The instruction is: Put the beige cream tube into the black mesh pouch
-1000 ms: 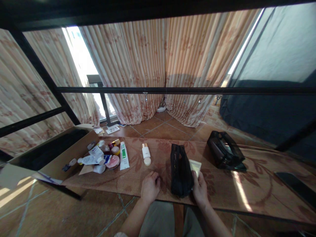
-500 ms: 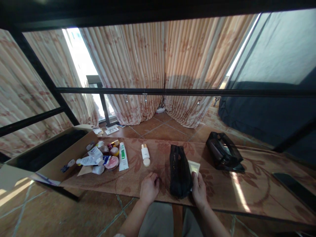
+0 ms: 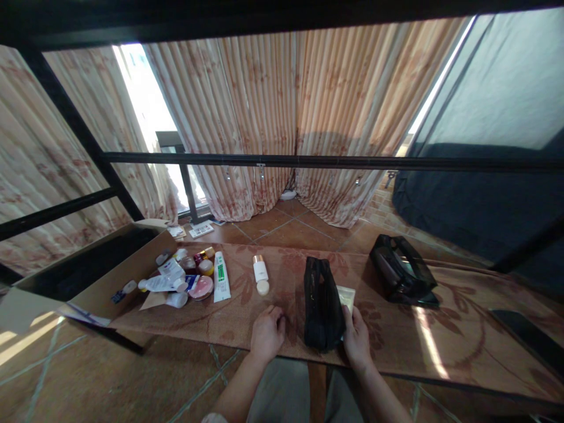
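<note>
Head view: a black mesh pouch (image 3: pixel 325 336) stands near the front edge of the desk (image 3: pixel 390 352), between the two hands; what it holds is too dark to make out. Farther right, a second mesh pouch (image 3: pixel 403 281) shows dark shapes through its sides. At far left, the cardboard box (image 3: pixel 132 267) has its flaps out and a dark interior whose contents cannot be told; a pile of small tubes and jars (image 3: pixel 176 282) lies against its side, with a green-and-white tube (image 3: pixel 221 279) just beside.

The right hand (image 3: pixel 356 339) pinches a cream tube (image 3: pixel 346 295) between thumb and fingers, close along the pouch's right side. The left hand (image 3: pixel 268 333) is palm down, fingers loosely curled; whether they press on anything beneath cannot be seen.

Both wrists cross the front edge. A strip of patterned cover separates the left hand from the pouch, and a wider one runs from the right hand to the phone (image 3: pixel 531 336) near the right end. A white bottle (image 3: pixel 260 270) lies beyond the left hand.
</note>
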`<state>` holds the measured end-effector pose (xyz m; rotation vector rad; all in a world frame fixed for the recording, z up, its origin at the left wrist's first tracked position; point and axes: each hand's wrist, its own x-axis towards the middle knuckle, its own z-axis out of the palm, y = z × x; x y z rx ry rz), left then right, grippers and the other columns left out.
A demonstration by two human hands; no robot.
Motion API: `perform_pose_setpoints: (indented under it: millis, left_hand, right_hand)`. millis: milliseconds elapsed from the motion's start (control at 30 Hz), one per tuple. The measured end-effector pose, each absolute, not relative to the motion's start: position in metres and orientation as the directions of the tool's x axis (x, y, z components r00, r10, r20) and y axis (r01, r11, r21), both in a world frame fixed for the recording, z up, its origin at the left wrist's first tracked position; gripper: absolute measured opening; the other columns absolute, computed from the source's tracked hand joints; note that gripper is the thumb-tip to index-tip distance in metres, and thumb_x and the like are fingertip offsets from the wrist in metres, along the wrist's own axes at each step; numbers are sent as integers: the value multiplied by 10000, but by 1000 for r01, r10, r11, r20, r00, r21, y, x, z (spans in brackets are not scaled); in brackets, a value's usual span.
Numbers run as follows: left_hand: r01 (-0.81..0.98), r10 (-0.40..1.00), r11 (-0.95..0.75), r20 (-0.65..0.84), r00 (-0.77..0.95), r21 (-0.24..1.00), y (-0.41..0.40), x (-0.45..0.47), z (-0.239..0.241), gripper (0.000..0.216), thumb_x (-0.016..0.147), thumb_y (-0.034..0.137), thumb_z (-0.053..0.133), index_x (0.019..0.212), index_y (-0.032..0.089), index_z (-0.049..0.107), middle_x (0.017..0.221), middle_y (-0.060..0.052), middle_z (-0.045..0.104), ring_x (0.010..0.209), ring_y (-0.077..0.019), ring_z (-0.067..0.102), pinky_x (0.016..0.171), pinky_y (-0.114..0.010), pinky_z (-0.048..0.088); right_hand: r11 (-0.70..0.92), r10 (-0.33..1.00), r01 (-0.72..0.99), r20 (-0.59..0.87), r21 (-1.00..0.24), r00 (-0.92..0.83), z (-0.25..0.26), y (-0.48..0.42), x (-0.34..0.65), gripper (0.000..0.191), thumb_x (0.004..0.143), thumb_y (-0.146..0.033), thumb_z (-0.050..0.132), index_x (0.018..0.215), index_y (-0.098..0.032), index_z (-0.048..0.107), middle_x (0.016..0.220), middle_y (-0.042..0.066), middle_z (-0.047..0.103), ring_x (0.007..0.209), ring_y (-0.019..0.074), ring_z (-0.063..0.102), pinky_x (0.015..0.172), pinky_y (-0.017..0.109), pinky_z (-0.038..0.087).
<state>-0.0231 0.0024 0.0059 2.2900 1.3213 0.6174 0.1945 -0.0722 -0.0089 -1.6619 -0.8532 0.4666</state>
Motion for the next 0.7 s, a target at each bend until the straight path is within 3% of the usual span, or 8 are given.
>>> perform_pose_setpoints:
  millis: [700]
  left_hand:
    - [681,884,-444,161,439,582,3,-23,7,146,845,143,450,819,201,581,857,-21,573,791,-134,548,692,-235,362]
  right_hand:
    - [-77,754,278,126,-957,644,-7,-73,194,465,827,-609,424,845,-174,586,723,5,598,699,177,527,665,270,405]
